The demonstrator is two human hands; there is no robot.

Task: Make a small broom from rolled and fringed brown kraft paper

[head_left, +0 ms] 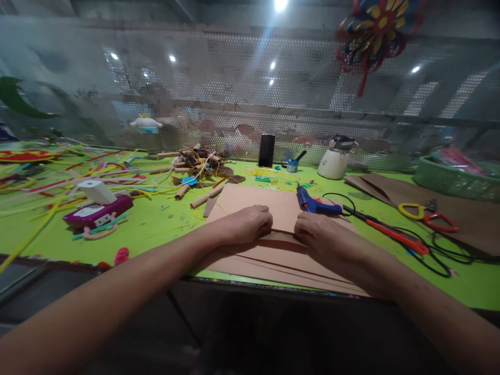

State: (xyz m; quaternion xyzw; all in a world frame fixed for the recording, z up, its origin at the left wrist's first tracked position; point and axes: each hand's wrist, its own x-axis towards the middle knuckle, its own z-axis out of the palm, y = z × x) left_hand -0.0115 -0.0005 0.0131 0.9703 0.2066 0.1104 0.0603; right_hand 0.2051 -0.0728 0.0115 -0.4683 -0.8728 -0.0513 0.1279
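Observation:
A stack of brown kraft paper sheets (242, 263) lies in front of me along the table's near edge. My left hand (250, 223) and my right hand (318, 233) rest on it a short way apart, both with curled fingers. Between them runs a narrow folded or rolled edge of the top sheet, which the fingers of both hands pinch. The fingertips are partly hidden. Just beyond my right hand, a blue glue gun (318, 205) lies on the paper, its nozzle pointing away to the left.
Left are a purple power strip (99, 212) with a white plug (96, 191) and scattered pipe cleaners (113, 179). Paper tubes (195, 161) pile behind. A phone (266, 150) and white jug (334, 162) stand at the back. Right: scissors (440, 222), red-handled tool (398, 237), black cords, green basket (449, 177).

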